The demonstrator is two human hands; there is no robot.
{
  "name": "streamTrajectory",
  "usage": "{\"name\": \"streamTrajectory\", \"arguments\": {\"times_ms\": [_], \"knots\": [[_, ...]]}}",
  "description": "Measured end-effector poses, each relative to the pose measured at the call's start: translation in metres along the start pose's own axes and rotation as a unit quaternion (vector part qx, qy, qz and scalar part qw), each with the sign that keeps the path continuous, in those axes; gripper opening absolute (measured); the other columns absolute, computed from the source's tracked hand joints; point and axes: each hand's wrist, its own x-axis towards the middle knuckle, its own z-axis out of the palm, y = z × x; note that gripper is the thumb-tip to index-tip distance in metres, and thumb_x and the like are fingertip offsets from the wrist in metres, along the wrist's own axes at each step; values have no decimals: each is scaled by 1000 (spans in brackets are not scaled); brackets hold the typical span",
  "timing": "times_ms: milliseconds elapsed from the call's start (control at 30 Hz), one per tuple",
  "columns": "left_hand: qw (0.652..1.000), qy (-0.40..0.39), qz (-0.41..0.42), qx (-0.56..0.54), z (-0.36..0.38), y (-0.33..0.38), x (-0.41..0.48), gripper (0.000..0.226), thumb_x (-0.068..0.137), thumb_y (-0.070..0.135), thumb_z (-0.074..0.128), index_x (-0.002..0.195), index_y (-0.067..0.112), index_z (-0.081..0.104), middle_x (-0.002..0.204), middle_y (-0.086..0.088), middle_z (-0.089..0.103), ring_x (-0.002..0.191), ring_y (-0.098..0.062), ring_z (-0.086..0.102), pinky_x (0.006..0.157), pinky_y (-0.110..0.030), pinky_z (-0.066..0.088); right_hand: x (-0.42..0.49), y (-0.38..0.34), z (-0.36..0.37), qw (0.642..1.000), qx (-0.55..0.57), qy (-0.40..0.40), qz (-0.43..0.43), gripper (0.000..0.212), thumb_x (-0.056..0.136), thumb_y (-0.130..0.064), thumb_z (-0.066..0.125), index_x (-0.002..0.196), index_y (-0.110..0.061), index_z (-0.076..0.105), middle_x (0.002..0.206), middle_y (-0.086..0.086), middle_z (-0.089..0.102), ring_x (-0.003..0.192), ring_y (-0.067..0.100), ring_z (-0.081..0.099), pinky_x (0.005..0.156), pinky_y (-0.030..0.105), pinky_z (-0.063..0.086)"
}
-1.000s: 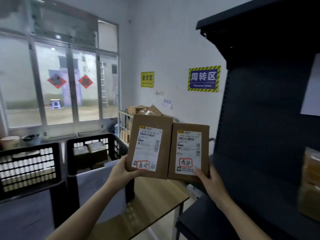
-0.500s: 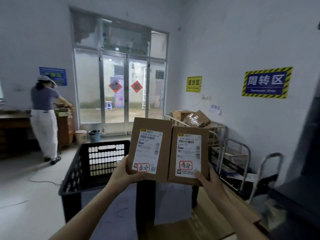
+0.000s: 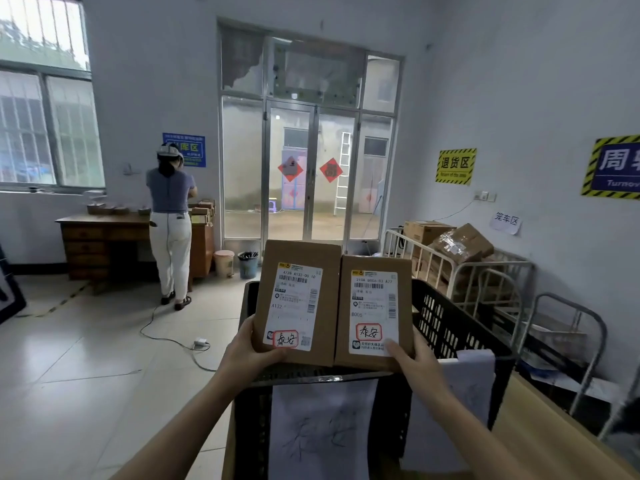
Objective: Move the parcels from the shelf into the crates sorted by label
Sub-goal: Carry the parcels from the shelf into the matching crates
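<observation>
I hold two brown cardboard parcels upright side by side, labels facing me. My left hand (image 3: 247, 348) grips the bottom corner of the left parcel (image 3: 298, 258), marked A132. My right hand (image 3: 414, 355) grips the bottom corner of the right parcel (image 3: 375, 265), marked B006. Both white labels carry the same red-boxed handwritten mark. Directly below and behind the parcels stands a black slotted crate (image 3: 446, 327) with a white paper sign (image 3: 322, 431) hanging on its near wall. The parcels hide most of its inside.
A second paper sign (image 3: 467, 393) hangs at the right above a wooden table (image 3: 540, 420). White metal cage carts (image 3: 485, 271) with cardboard boxes stand at the right wall. A person (image 3: 171, 220) works at a wooden desk (image 3: 104, 237) far left. A cable (image 3: 173, 337) crosses the tiled floor.
My view has swung left, from the dark shelf to the glass door and the crate. The parcels stay in both hands and now hang over the crate.
</observation>
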Motion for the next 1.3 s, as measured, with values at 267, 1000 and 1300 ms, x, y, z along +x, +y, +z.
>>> {"name": "streamTrajectory", "arguments": {"times_ms": [267, 1000, 1300], "knots": [[999, 24, -32, 12, -20, -22, 28, 93, 49, 45, 81, 128, 21, 41, 113, 3, 61, 107, -20, 58, 95, -42, 51, 43, 1, 37, 1000, -10, -22, 15, 46, 91, -24, 57, 134, -21, 43, 121, -1, 59, 114, 17, 54, 91, 27, 45], [977, 91, -189, -28, 34, -123, 207, 72, 77, 3, 71, 137, 11, 30, 113, -1, 51, 110, -20, 50, 104, -41, 39, 237, 133, 109, 985, 52, -12, 161, 51, 92, -26, 55, 137, -15, 34, 121, 7, 55, 104, 21, 55, 90, 34, 46], [946, 100, -304, -52, 61, -194, 236, 54, 75, -8, 66, 123, 5, 45, 114, -9, 61, 104, -24, 57, 95, -35, 44, 262, 195, 133, 963, 26, 3, 269, 43, 93, -20, 52, 134, -12, 42, 122, 12, 57, 110, 27, 56, 89, 36, 47]]}}
